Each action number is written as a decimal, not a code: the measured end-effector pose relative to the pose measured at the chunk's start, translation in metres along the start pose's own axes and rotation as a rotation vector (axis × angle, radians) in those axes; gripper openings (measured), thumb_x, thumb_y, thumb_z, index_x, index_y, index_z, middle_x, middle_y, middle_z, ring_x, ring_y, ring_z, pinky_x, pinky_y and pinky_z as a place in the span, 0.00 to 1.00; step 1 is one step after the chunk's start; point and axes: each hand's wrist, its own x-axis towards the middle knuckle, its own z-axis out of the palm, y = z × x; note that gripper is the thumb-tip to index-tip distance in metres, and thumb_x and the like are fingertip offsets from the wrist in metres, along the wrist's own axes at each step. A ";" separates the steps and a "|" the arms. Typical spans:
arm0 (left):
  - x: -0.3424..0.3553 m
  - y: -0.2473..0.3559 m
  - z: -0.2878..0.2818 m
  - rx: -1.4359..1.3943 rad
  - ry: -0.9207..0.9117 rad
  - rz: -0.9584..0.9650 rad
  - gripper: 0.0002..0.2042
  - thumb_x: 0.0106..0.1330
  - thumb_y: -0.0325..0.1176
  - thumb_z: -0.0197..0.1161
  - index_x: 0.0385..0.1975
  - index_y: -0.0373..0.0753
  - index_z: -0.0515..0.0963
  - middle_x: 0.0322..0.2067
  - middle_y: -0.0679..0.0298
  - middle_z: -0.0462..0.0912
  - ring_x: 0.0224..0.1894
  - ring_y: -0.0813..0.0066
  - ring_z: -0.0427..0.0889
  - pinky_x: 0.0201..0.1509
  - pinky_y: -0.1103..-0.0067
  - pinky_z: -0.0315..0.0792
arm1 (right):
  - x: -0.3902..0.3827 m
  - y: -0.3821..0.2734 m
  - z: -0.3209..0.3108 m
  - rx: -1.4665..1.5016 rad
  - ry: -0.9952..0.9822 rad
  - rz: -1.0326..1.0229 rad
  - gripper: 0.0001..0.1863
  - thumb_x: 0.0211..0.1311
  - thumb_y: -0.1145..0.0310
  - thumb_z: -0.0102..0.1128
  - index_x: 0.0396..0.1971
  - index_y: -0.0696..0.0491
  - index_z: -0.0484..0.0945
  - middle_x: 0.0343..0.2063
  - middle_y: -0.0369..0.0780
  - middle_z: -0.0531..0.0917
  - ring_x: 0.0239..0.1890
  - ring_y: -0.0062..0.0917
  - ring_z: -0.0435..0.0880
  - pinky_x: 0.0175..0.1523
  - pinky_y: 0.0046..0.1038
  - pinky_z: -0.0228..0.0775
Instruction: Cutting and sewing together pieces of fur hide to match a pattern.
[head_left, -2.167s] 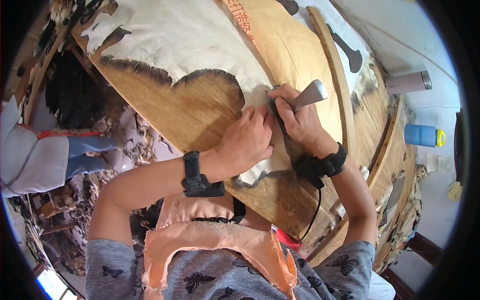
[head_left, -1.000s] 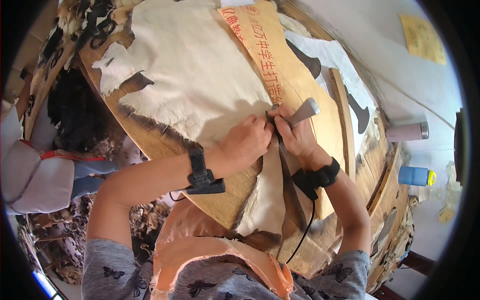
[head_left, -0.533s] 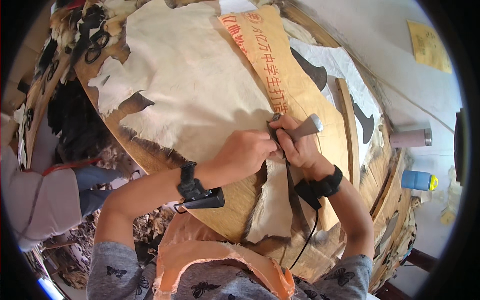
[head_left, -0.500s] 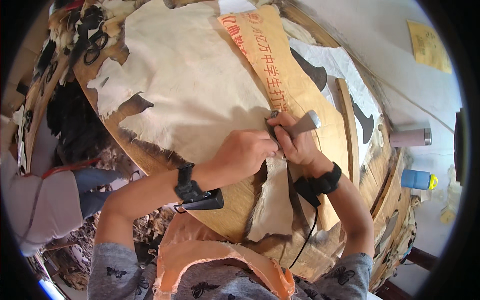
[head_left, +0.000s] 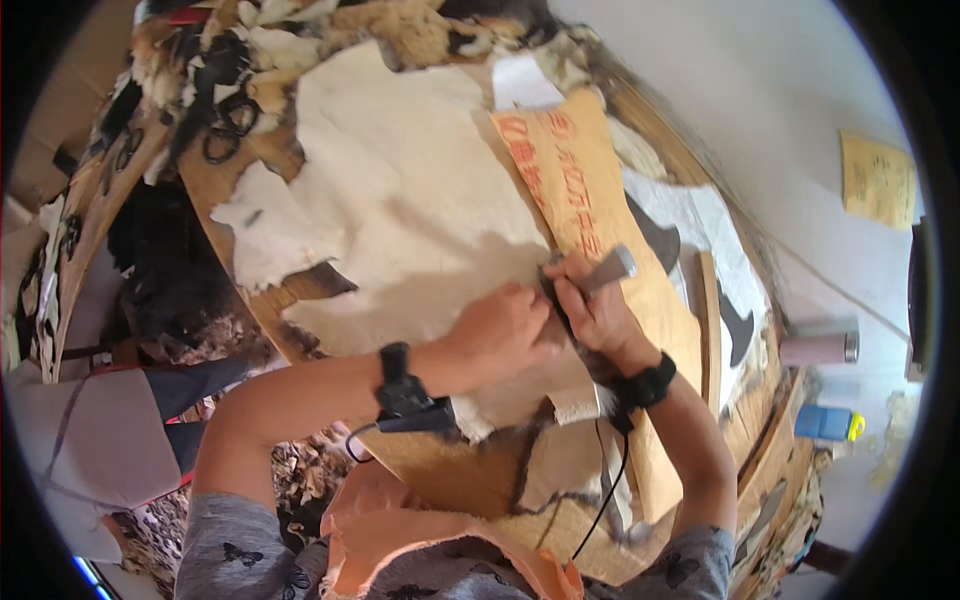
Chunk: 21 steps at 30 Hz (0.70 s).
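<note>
The hide (head_left: 420,180) lies pale side up on the board (head_left: 440,475), running beneath the left hand (head_left: 505,335) and up to the brown paper (head_left: 570,170), though where the two meet near the hands is covered; the left fingers are bent and held together, but they are blurred and their tips hard to make out, so I cannot tell whether they pinch the hide; the right hand (head_left: 597,312) is closed round the tool (head_left: 611,270), thumb and fingers pressing it, its grey handle jutting up and to the right; the tool's dark end is smeared, and whether it touches the hide cannot be told; below the hands, the smaller pieces (head_left: 565,465) are partly hidden by the right wrist's strap (head_left: 648,385) and cable; at far left, another person (head_left: 105,430) is cut off.
</note>
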 end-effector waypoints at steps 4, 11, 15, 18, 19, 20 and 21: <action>-0.003 -0.001 0.016 0.280 0.013 0.064 0.13 0.52 0.34 0.61 0.32 0.31 0.72 0.31 0.53 0.73 0.35 0.59 0.73 0.39 0.71 0.72 | 0.000 -0.006 0.002 0.015 0.004 0.001 0.06 0.57 0.72 0.48 0.32 0.56 0.72 0.27 0.46 0.75 0.30 0.42 0.70 0.36 0.38 0.62; 0.005 -0.025 0.005 -0.045 -0.003 0.004 0.05 0.50 0.29 0.61 0.27 0.38 0.79 0.27 0.61 0.77 0.32 0.63 0.77 0.33 0.71 0.73 | 0.000 -0.005 -0.003 -0.009 -0.006 -0.016 0.07 0.54 0.74 0.49 0.32 0.57 0.73 0.26 0.45 0.76 0.28 0.41 0.70 0.36 0.37 0.62; 0.011 -0.024 -0.009 -0.239 0.046 0.065 0.04 0.52 0.29 0.62 0.26 0.38 0.80 0.24 0.62 0.76 0.29 0.64 0.77 0.32 0.71 0.72 | 0.009 -0.006 -0.003 0.049 -0.033 0.073 0.06 0.53 0.75 0.49 0.31 0.56 0.74 0.27 0.45 0.76 0.29 0.41 0.71 0.36 0.37 0.62; 0.014 -0.022 -0.030 -0.344 0.096 0.090 0.04 0.52 0.27 0.63 0.27 0.39 0.80 0.25 0.63 0.78 0.28 0.65 0.77 0.31 0.72 0.71 | 0.034 -0.003 0.004 -0.011 0.013 -0.018 0.07 0.53 0.75 0.51 0.33 0.56 0.73 0.28 0.45 0.76 0.29 0.42 0.72 0.36 0.37 0.63; 0.016 -0.024 -0.036 -0.359 0.089 0.095 0.04 0.52 0.27 0.63 0.27 0.39 0.80 0.25 0.63 0.78 0.28 0.65 0.77 0.31 0.72 0.71 | 0.043 -0.001 0.007 -0.020 0.013 -0.002 0.07 0.53 0.75 0.51 0.33 0.56 0.73 0.28 0.45 0.76 0.29 0.42 0.72 0.36 0.37 0.63; 0.017 -0.027 -0.042 -0.380 0.138 0.137 0.05 0.50 0.25 0.64 0.28 0.39 0.80 0.26 0.64 0.78 0.28 0.66 0.77 0.30 0.73 0.71 | 0.052 0.002 0.010 -0.012 0.003 -0.009 0.07 0.53 0.75 0.51 0.33 0.56 0.72 0.28 0.45 0.76 0.29 0.42 0.73 0.36 0.37 0.64; 0.019 -0.029 -0.047 -0.405 0.188 0.179 0.07 0.49 0.23 0.65 0.28 0.39 0.80 0.26 0.64 0.79 0.28 0.67 0.77 0.29 0.74 0.71 | 0.060 0.005 0.011 -0.008 -0.008 -0.014 0.07 0.53 0.75 0.51 0.34 0.55 0.72 0.28 0.45 0.76 0.29 0.42 0.73 0.36 0.37 0.65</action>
